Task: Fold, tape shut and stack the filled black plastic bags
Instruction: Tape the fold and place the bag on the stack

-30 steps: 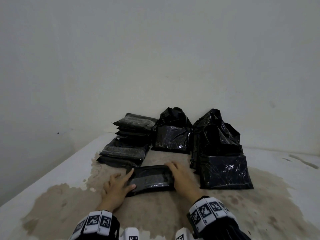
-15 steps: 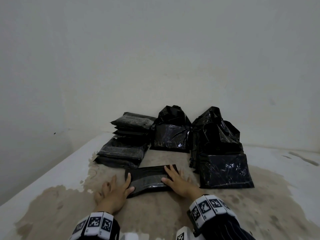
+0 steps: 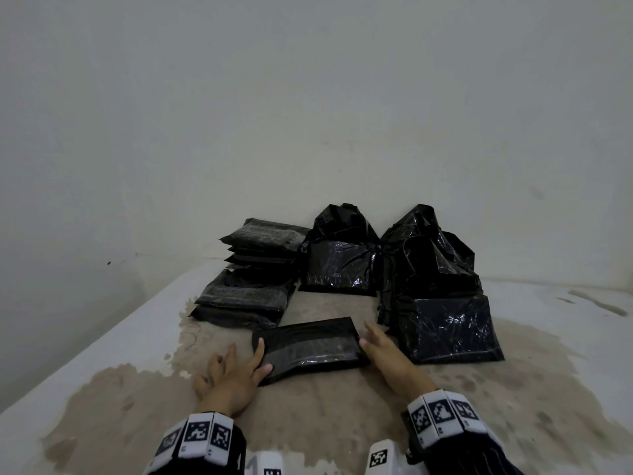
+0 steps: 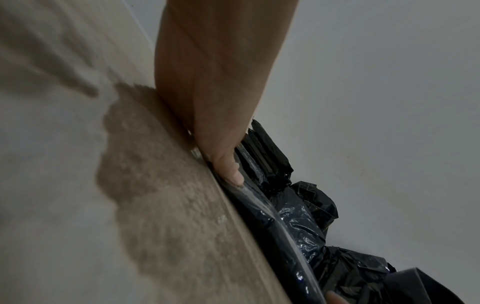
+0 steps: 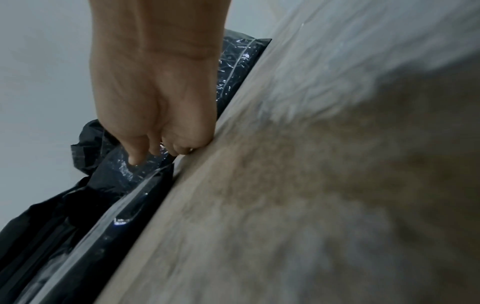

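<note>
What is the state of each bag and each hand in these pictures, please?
Folded bag: flat on the surface, taped along its length.
Stacked bags: folded, piled at the left.
Unfolded bags: tops loose and crumpled, not yet folded.
Left hand: fingers straight, touching the folded bag's left end.
Right hand: at the bag's right end.

Stained pale work surface (image 3: 342, 423), plain grey-white wall (image 3: 308, 114) behind

We see the folded bag (image 3: 310, 347) lying flat on the table (image 3: 102, 365), between the left hand (image 3: 233, 378) and the right hand (image 3: 385, 354). Behind it to the left sit the stacked folded bags (image 3: 253, 279); the unfolded bags (image 3: 442, 296) stand behind and to its right.
</note>
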